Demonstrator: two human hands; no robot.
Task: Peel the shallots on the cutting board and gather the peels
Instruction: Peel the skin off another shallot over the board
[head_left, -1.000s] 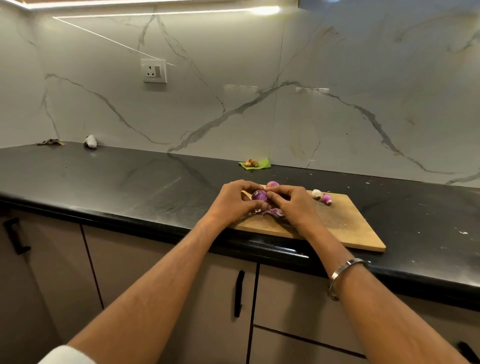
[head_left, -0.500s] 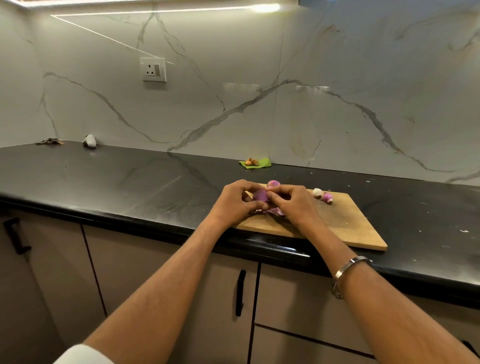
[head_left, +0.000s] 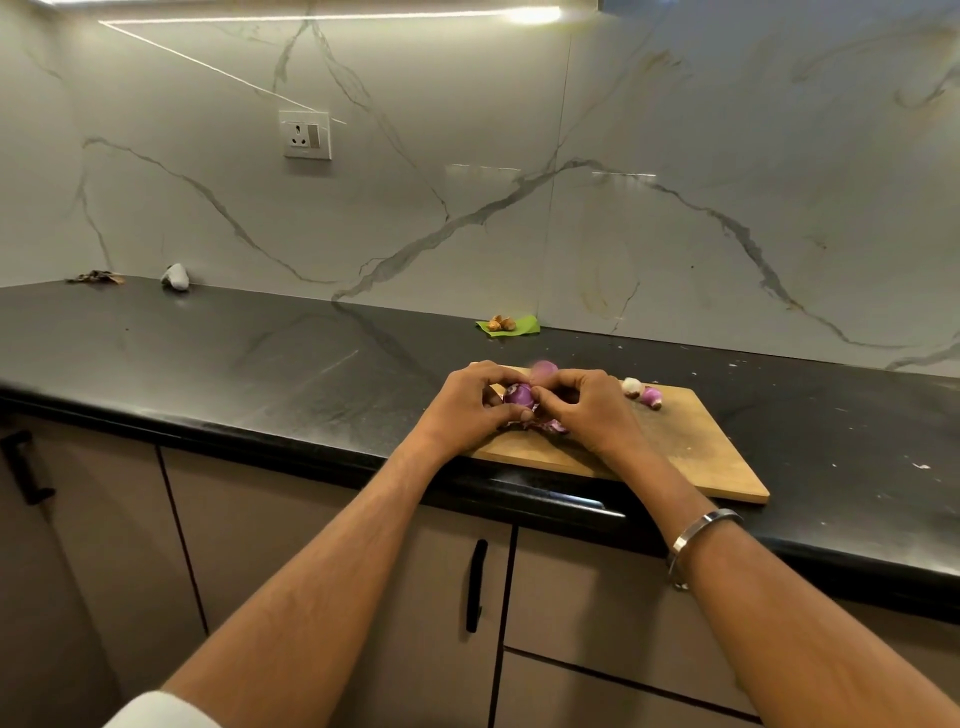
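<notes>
Our left hand (head_left: 470, 410) and right hand (head_left: 587, 410) both pinch one purple shallot (head_left: 518, 395) above loose peels (head_left: 545, 426) on the wooden cutting board (head_left: 691, 452), whose near edge overhangs the black counter (head_left: 260, 364); two shallots (head_left: 644, 394) lie just beyond.

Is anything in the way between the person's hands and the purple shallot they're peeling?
Nothing visible: the left hand and right hand both grip the purple shallot directly, above the wooden cutting board.

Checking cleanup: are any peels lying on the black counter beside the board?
No: the peels lie on the cutting board, under the hands.
</notes>
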